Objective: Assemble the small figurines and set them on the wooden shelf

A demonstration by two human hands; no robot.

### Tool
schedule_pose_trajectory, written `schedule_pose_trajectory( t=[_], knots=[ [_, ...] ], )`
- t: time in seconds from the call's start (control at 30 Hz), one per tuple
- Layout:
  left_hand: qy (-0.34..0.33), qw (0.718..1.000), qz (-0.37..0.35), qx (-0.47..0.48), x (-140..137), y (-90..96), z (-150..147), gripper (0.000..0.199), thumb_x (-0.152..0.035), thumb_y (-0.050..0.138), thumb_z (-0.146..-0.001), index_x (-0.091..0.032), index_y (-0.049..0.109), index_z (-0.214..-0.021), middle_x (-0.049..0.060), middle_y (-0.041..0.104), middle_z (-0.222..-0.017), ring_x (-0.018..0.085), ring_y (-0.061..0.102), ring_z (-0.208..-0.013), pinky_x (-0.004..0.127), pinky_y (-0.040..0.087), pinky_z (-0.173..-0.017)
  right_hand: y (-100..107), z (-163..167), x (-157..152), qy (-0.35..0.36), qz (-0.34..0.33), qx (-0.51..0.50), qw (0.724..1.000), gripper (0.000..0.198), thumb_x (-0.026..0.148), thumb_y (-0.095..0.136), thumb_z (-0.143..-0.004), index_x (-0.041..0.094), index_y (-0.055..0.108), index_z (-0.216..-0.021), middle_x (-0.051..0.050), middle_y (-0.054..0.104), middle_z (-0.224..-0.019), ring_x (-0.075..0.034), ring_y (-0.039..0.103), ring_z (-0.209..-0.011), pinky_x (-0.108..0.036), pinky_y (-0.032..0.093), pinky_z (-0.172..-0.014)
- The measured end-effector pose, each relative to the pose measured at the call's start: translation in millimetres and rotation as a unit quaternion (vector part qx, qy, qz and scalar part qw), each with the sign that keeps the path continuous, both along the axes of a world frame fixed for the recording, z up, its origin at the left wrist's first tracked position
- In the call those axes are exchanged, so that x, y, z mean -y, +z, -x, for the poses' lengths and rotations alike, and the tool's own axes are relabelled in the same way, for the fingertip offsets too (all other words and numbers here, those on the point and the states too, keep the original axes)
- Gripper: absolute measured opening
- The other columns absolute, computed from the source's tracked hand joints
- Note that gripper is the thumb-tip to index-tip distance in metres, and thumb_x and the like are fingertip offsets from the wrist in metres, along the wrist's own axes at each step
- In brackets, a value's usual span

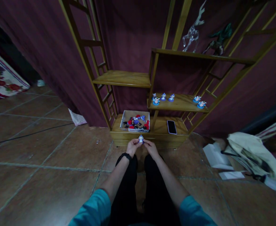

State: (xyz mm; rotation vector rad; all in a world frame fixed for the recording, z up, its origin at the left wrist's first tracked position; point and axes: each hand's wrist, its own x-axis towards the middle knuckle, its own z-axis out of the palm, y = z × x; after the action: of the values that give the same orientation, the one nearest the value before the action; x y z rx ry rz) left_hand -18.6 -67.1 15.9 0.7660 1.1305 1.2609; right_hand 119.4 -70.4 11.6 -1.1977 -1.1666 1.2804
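Between my left hand (133, 146) and my right hand (151, 148) is a small purple-and-white figurine (141, 138), held upright by the fingertips of both. My hands are in front of the low cabinet, above my knees. Just beyond them a cardboard box (135, 128) sits on the bottom shelf, with red, purple and dark small figures jumbled inside. On the shelf up to the right stand two similar purple figurines (163, 96), with several blue-based figurines (201, 104) at its left and right ends.
A phone (172, 127) lies on the bottom shelf, right of the box. Higher up, a clear deer ornament (191, 35) and a dark green statue (219, 39) stand on the top right shelf. White boxes (217, 156) and a cloth bag (253, 150) lie on the floor at right.
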Motion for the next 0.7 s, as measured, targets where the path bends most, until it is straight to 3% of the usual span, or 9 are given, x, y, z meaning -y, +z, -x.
schedule_pose_trajectory(
  t=[0.23,0.43,0.7],
  knots=[
    [0.008,1.0,-0.018,-0.023,0,-2.4,-3,0.036,-0.018,0.081,-0.046,-0.014,0.06,-0.075,0.003,0.066,-0.071,0.014,0.061,-0.068,0.032,0.047,-0.076,-10,0,-5,-0.052,0.04,-0.099,0.993,0.03,0.037,0.065,-0.062,0.022,0.07,-0.088,-0.003,0.07,-0.096,-0.02,0.061,-0.094,-0.036,0.045,-0.087],
    [0.015,0.995,-0.049,-0.086,-2,-3.3,-7,0.037,-0.013,0.078,-0.044,-0.017,0.054,-0.071,-0.002,0.061,-0.068,0.011,0.057,-0.064,0.027,0.044,-0.071,-7,3,-6,-0.045,0.064,-0.137,0.988,0.036,0.037,0.068,-0.059,0.022,0.068,-0.092,-0.002,0.07,-0.092,-0.019,0.062,-0.09,-0.034,0.047,-0.082],
    [0.018,0.991,-0.047,-0.124,-3,-13.0,-14,0.036,-0.01,0.075,-0.045,-0.018,0.049,-0.069,-0.006,0.054,-0.065,0.009,0.052,-0.062,0.023,0.041,-0.065,-6,6,-8,-0.038,0.035,-0.081,0.995,0.032,0.033,0.068,-0.058,0.022,0.067,-0.089,0.001,0.067,-0.084,-0.017,0.059,-0.082,-0.029,0.045,-0.078]
  ],
)
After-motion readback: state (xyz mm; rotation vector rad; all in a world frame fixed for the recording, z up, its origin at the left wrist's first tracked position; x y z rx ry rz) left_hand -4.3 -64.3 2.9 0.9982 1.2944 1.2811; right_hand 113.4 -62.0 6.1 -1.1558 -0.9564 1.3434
